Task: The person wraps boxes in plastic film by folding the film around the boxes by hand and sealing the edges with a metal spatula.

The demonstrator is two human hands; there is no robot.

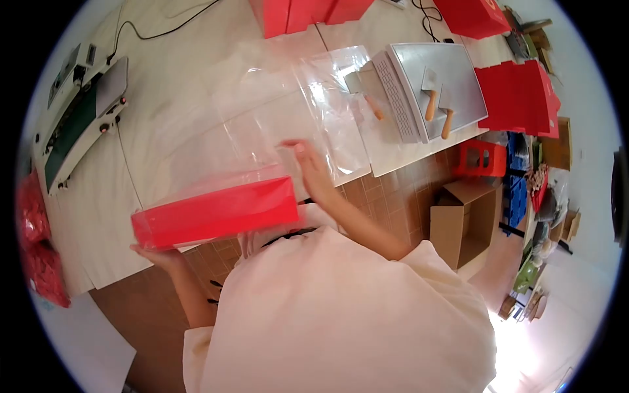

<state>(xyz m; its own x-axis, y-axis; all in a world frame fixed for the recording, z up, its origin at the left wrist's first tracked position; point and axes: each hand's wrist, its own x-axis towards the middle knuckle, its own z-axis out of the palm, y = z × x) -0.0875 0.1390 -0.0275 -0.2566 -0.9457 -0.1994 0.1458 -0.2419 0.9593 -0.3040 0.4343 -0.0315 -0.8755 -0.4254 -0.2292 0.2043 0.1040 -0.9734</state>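
A long red box (216,213) lies slantwise over the table's front edge, with clear plastic film (226,154) around it and spread behind it. My left hand (164,257) supports the box's left end from below, its fingers partly hidden by the box. Beyond the box's right end, my right hand (311,170) has its fingers bent together at the film and appears to pinch it; motion blurs the fingertips. More clear film lies flat to the right of that hand.
A sealing machine (85,111) stands at the left. To the right, a metal-topped heating plate (452,72) carries wooden-handled scrapers (430,98). Red boxes (308,14) stand at the back, with more red boxes (514,98) at far right. An open cardboard carton (462,223) sits on the floor.
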